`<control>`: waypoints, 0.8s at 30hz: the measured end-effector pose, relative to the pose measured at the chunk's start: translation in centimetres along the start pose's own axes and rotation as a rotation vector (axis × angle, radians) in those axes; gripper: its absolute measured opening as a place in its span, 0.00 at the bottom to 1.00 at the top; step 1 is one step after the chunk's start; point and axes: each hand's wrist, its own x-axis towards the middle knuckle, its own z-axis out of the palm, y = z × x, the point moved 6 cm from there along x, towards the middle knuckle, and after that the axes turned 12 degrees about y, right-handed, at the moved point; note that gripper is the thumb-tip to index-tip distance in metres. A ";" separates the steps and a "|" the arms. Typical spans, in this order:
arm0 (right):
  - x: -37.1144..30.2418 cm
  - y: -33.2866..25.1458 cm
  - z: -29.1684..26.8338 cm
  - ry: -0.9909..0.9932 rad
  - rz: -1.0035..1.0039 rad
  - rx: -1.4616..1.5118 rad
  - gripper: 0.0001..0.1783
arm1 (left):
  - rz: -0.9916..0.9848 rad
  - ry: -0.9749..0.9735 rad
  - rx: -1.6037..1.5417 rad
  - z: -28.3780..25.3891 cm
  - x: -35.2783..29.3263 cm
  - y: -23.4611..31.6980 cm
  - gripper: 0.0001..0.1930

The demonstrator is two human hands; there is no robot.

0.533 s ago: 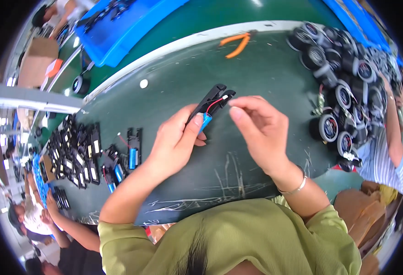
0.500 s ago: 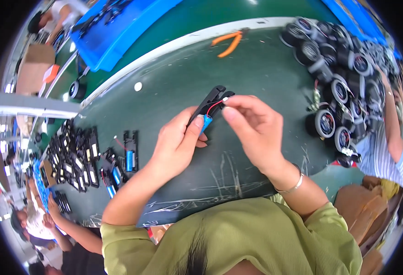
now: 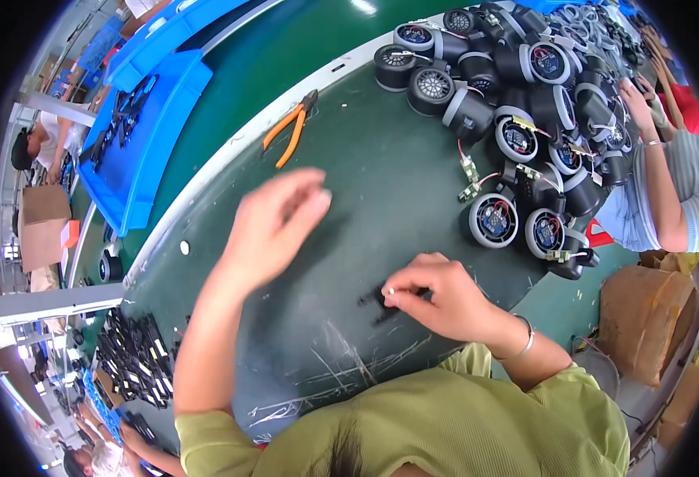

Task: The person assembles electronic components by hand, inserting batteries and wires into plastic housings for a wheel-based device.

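Observation:
My right hand (image 3: 449,300) is low over the bench, its thumb and fingertips pinched on a small white connector (image 3: 390,292). Just beneath and left of those fingers lies a black plastic housing (image 3: 384,312), blurred and partly covered by the hand; the blue battery seen before does not show. My left hand (image 3: 266,230) hovers over the middle of the green bench, thumb and fingers apart, nothing in it. Orange-handled pliers (image 3: 286,135) lie beyond it. To the right sits a heap of black round motor units (image 3: 494,220), several with small circuit boards on wires.
Black plastic parts (image 3: 135,358) are piled at the lower left. A blue tray (image 3: 139,171) holding black pieces stands across the white ledge. A white disc (image 3: 184,248) lies on the green bench (image 3: 349,199). Cardboard boxes (image 3: 644,318) are at the right; co-workers sit on both sides.
My left hand has let go of the black housing and moved up and left. The housing is now down on the bench by my lowered right hand. The view has swung toward the motor heap.

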 end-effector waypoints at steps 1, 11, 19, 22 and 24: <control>-0.3 0.2 -0.2 0.005 -0.071 -0.064 0.04 | 0.145 0.041 0.089 0.9 2.8 0.4 0.16; -0.6 0.3 -0.2 0.102 -0.116 -0.003 0.07 | 0.519 0.064 0.426 9.4 18.7 3.0 0.34; 0.0 0.0 -1.6 0.160 -0.197 -0.039 0.08 | 0.210 -0.036 0.712 1.2 5.0 0.3 0.32; 0.2 -0.3 -2.0 0.144 -0.192 -0.045 0.08 | 0.142 -0.090 0.715 -1.2 -0.4 0.2 0.34; 0.1 -0.3 -2.0 0.155 -0.210 -0.068 0.08 | 0.188 -0.177 0.689 -2.5 -2.7 0.7 0.35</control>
